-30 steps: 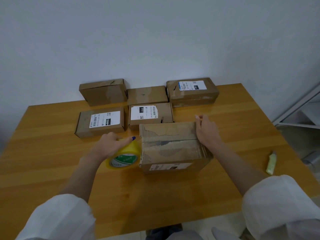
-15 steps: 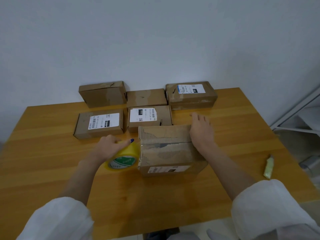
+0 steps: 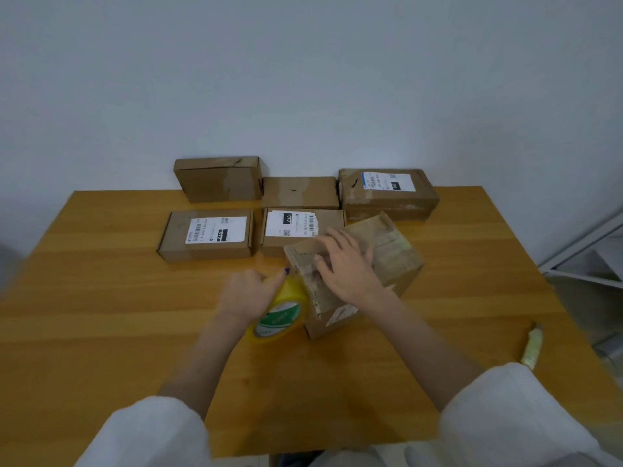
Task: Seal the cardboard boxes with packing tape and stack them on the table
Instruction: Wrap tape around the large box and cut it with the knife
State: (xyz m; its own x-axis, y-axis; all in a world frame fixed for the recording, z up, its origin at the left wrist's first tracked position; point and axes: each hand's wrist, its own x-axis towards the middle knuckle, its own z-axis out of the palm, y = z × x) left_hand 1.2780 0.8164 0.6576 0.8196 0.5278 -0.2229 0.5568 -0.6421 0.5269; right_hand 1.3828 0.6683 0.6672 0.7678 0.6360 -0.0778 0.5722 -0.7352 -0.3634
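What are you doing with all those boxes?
A person is taping a cardboard box shut. The left hand grips a yellow roll of packing tape at the box's corner, and the right hand presses flat on its top. Five other boxes lie in two rows at the back of the table.

Head view, looking down (steeply) at table nearby.

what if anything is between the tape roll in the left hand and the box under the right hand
Nothing visible. The left hand holds the tape roll right beside the box, at its near-left edge, and the right hand rests on its top.
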